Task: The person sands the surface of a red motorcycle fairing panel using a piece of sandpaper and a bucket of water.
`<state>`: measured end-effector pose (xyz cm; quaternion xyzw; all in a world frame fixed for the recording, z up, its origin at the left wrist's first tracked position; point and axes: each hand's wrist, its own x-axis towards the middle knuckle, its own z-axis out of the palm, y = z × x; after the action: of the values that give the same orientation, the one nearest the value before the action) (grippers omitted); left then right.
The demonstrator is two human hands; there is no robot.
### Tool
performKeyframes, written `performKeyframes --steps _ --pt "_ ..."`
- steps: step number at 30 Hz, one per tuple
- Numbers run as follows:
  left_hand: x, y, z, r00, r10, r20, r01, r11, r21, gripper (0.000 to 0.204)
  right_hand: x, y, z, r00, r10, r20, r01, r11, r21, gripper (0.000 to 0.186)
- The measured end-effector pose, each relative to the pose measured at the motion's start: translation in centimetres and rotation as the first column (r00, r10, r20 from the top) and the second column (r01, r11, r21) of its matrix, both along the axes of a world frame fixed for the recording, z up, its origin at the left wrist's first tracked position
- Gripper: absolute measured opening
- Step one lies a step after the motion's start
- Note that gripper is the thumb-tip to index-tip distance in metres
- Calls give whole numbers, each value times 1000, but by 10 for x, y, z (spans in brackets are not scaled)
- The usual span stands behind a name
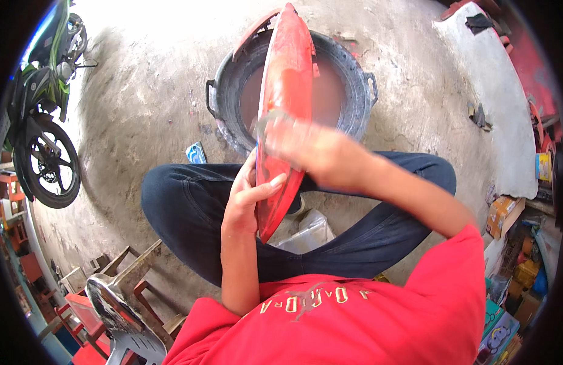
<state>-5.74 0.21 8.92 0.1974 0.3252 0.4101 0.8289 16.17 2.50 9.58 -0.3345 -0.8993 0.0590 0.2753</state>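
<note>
A long red plastic panel (287, 79), wet-looking and pointed at both ends, slants upright between my knees, its far part over a black tub. My left hand (244, 198) is closed round the panel's near part, thumb on the face and fingers behind the left edge. My right hand (315, 152) is pressed against the panel's middle, smeared by motion. Under its fingertips shows a thin grey piece (273, 118), perhaps sandpaper; its kind is too blurred to be sure.
The black two-handled tub (220, 100) holds murky reddish water, with another red part (252, 31) leaning on its far rim. A blue packet (195, 152) lies by my left knee. A motorcycle (50, 152) stands at far left, wooden frames (132, 267) near left, boxes (503, 216) at right.
</note>
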Motion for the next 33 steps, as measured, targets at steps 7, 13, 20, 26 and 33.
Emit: performKeyframes --steps 7,13,20,26,33 --pt "9 9 -27 995 -43 -86 45 999 21 65 17 18 -13 998 50 34 -42 982 -184 43" --pt "16 27 -50 974 -72 -212 67 997 -34 50 70 80 14 984 -25 -178 -99 752 -652 30" --pt "28 42 -125 966 -60 -252 49 998 -49 52 153 108 -34 928 -328 -176 -56 345 -937 29" --pt "37 38 -164 967 -112 -229 93 992 -89 57 163 59 -155 661 -698 -276 -70 308 -949 30" --pt "44 43 -156 723 -146 -676 322 936 142 56 161 25 -177 422 -856 -300 -160 255 -954 30"
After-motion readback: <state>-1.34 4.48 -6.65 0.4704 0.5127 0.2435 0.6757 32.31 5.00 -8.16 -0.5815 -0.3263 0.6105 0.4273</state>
